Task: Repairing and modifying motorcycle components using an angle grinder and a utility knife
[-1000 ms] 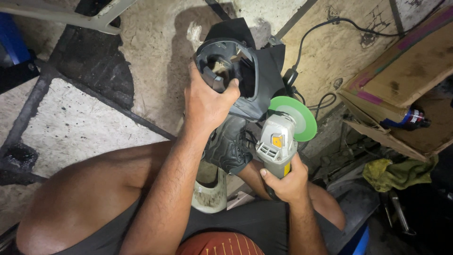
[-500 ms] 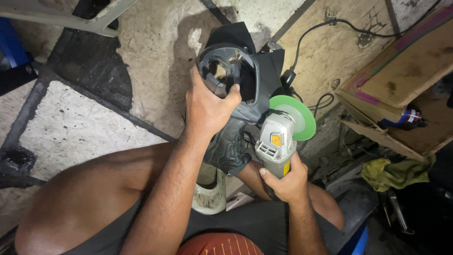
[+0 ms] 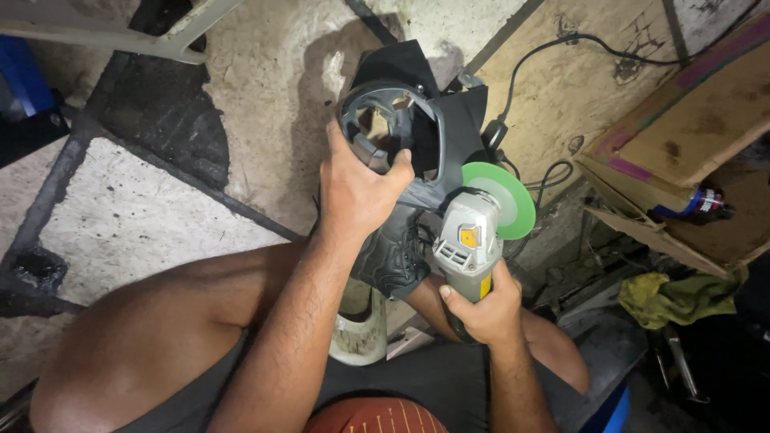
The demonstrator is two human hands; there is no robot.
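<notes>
A seated person is gripping a black plastic housing [image 3: 405, 132] with the left hand [image 3: 358, 191] at the centre of the frame, fingers curled over the rim of its round opening and the thumb hooked inside, while the right hand [image 3: 481, 309] is clamped around the grey body of an angle grinder [image 3: 469, 240] just below and to the right. Compared with a second ago, the housing is sitting slightly higher and more tilted, its ring opening turned further toward the camera, and the left hand is keeping the same hold on the rim. The grinder's green disc [image 3: 497, 196] is staying close against the housing's right edge, though whether it is actually touching cannot be told from this angle. That small turn suggests the person is presenting a fresh stretch of the edge to the disc rather than finishing up. The housing is held in the air above the person's knees, not resting on the concrete floor [image 3: 152, 216]. A black power cord [image 3: 553, 44] is trailing across the floor toward the upper right, near an open cardboard box [image 3: 690, 128]; a yellow-green rag [image 3: 674, 297] is lying at the lower right, and a pale worn sandal [image 3: 361, 337] is showing between the legs.
</notes>
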